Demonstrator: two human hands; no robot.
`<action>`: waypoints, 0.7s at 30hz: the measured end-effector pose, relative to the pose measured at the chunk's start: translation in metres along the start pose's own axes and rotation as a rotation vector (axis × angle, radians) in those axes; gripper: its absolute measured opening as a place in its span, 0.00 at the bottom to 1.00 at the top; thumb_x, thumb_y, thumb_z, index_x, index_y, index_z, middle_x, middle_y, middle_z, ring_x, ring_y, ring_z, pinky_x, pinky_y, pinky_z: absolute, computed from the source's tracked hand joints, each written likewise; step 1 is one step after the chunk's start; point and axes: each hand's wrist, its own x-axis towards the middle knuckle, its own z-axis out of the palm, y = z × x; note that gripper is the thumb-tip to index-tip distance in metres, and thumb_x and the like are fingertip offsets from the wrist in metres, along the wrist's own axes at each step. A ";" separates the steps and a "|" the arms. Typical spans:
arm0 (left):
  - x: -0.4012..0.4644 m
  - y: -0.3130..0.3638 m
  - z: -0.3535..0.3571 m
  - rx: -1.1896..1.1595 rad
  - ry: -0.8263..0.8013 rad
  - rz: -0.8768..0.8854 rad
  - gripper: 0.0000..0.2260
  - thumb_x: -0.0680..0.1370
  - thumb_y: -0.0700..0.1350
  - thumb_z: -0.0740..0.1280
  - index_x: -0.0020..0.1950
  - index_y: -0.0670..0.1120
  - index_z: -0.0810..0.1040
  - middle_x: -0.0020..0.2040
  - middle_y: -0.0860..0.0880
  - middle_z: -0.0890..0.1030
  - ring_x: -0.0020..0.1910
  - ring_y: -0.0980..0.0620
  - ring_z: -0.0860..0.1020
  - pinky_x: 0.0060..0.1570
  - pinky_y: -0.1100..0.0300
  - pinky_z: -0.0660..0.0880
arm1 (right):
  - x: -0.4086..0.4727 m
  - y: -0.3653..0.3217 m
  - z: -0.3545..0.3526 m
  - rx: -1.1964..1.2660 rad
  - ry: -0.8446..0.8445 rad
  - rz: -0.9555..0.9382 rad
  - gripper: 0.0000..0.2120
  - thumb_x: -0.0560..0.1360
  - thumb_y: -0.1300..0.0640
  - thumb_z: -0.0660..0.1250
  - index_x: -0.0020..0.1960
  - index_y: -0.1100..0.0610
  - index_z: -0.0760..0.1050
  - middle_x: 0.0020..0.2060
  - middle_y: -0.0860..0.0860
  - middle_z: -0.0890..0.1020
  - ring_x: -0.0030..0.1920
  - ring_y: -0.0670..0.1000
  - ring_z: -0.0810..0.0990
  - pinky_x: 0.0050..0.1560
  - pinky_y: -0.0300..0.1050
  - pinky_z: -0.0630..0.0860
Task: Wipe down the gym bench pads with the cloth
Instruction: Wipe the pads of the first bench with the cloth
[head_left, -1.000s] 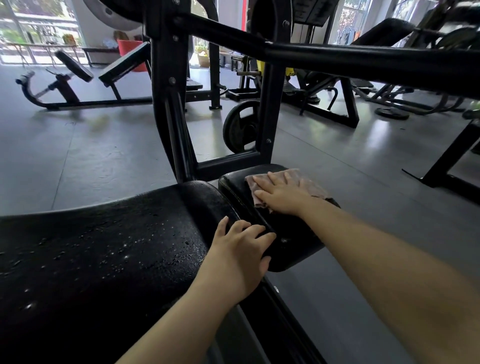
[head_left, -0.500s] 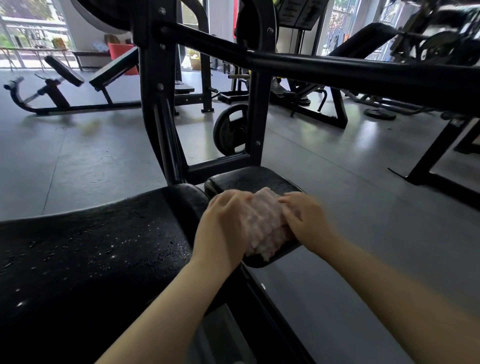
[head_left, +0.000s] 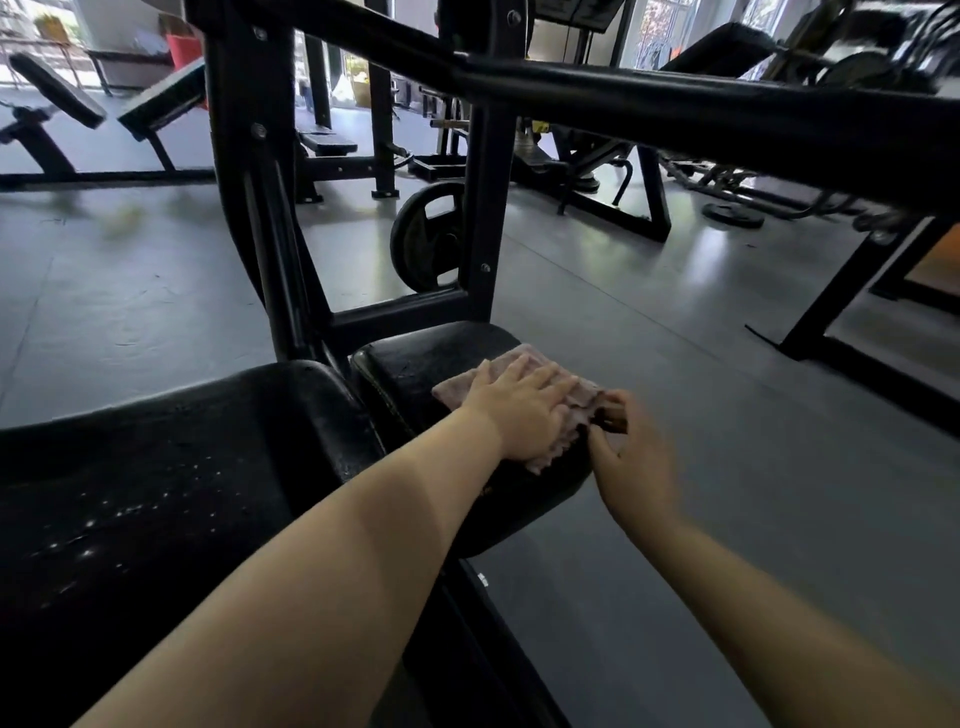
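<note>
Left hand (head_left: 519, 410) flat, fingers spread, pressing pink cloth (head_left: 576, 410) onto small seat pad (head_left: 431, 358); right hand (head_left: 631, 462) pinches cloth's right edge; larger back pad (head_left: 171, 467) speckled with droplets

A pale pink, ridged terry cloth (head_left: 524, 364) lies on a glossy black vinyl seat pad (head_left: 431, 358); the larger black vinyl back pad (head_left: 171, 467) is flecked with bright droplets. Matte grey floor (head_left: 727, 415), black steel frame (head_left: 483, 208).

cloth (head_left: 524, 371) on small pad (head_left: 431, 358), perhaps overhanging
</note>
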 end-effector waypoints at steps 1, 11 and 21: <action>0.007 -0.003 0.000 -0.005 0.005 -0.001 0.22 0.83 0.52 0.46 0.77 0.55 0.49 0.78 0.55 0.47 0.77 0.48 0.43 0.71 0.38 0.41 | 0.000 -0.001 0.001 -0.016 0.013 -0.006 0.08 0.76 0.61 0.64 0.54 0.52 0.72 0.47 0.46 0.78 0.48 0.45 0.76 0.46 0.37 0.70; 0.044 -0.054 -0.012 -0.067 0.066 -0.230 0.21 0.82 0.54 0.47 0.76 0.58 0.53 0.78 0.56 0.51 0.76 0.51 0.46 0.71 0.38 0.42 | -0.006 0.006 0.012 -0.142 0.055 -0.075 0.11 0.77 0.63 0.63 0.57 0.61 0.79 0.50 0.54 0.80 0.52 0.53 0.77 0.51 0.39 0.66; 0.008 -0.071 -0.015 -0.114 0.087 -0.659 0.23 0.82 0.54 0.46 0.77 0.54 0.50 0.78 0.49 0.48 0.76 0.41 0.42 0.69 0.33 0.41 | -0.008 0.005 0.010 -0.148 0.045 -0.085 0.12 0.78 0.62 0.62 0.59 0.62 0.78 0.52 0.55 0.80 0.54 0.55 0.77 0.53 0.44 0.71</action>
